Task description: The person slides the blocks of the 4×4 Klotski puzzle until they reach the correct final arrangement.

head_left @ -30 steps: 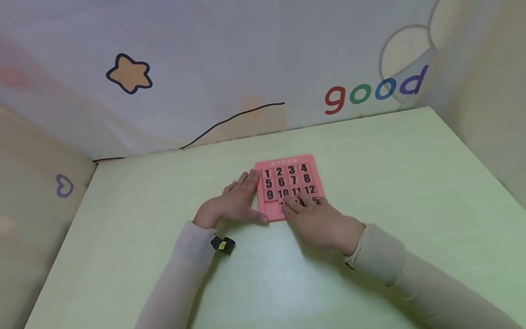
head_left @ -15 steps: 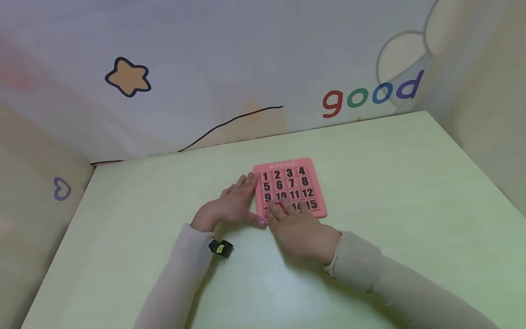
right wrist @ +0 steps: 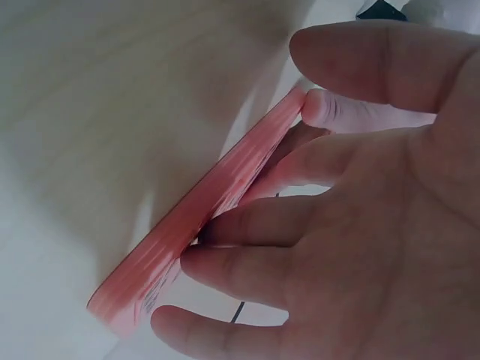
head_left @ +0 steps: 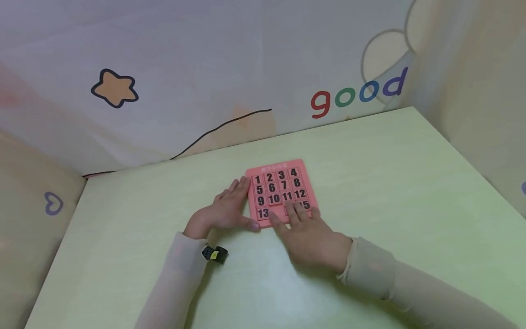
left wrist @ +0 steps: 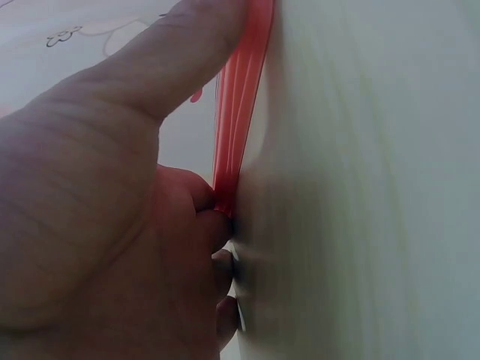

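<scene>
A pink sliding number puzzle lies flat on the table in the head view. Rows 1 to 12 read in order. In its bottom row the 13 tile sits at the left, with a gap beside it. Along the puzzle's left edge rest the straight fingers of my left hand, its thumb at the near left corner. My right hand touches the bottom-row tiles with extended fingers, partly covering the 15 and hiding the tile left of it. Both wrist views show fingers against the puzzle's pink side.
The pale green table spreads around the puzzle. Behind it stands a printed cloth backdrop with a star and the word "good". More cloth hangs at both sides. A dark band is on the left wrist.
The 13 tile has slid left into the bottom-left slot, leaving the gap on its right. My right hand went left, then back right. The left hand keeps its place on the puzzle.
</scene>
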### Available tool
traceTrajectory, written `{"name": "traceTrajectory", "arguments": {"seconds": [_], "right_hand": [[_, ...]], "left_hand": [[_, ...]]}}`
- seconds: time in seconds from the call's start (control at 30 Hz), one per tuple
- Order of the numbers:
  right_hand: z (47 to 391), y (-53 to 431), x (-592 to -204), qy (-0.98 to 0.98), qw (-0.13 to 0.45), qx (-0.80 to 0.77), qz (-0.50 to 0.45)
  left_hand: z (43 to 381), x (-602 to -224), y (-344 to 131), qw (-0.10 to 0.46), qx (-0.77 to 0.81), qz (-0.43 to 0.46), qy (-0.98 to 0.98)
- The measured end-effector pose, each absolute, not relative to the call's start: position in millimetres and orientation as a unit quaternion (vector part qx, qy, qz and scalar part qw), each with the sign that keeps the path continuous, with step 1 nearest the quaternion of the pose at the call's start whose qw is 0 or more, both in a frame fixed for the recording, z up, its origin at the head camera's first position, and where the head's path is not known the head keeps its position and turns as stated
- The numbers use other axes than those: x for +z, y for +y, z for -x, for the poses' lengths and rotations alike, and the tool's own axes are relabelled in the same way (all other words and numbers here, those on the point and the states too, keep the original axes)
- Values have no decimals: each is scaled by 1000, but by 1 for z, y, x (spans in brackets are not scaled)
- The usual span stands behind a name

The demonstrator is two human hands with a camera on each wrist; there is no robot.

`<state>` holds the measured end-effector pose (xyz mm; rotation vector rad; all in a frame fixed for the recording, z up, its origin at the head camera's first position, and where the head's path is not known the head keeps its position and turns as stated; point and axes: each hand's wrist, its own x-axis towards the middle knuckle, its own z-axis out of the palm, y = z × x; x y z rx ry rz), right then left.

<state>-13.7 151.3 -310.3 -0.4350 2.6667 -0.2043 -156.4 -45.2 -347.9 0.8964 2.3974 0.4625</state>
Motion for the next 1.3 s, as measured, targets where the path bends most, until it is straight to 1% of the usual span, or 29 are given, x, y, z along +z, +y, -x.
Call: {"name": "traceTrajectory", "arguments": {"seconds": [0.2, 0.4, 0.6, 0.77, 0.9, 1.0, 1.3], "right_hand": [[10, 144, -312, 959, 214, -90, 164], [13, 137, -311, 955, 211, -110, 175], [16, 136, -310, 956, 205, -102, 184], [17, 143, -306, 962, 210, -90, 149], [18, 148, -304, 970, 206, -69, 105], [19, 148, -305, 972, 208, -52, 91], [18, 144, -310, 969, 216, -77, 92]], "left_hand": [[156, -349, -46, 269, 164, -326, 891], [158, -340, -45, 273, 156, -340, 886], [159, -337, -42, 266, 156, -342, 888], [156, -342, -45, 269, 178, -323, 890], [153, -345, -49, 268, 188, -320, 889], [152, -347, -49, 264, 193, -321, 889], [155, -345, -46, 269, 181, -328, 887]]}}
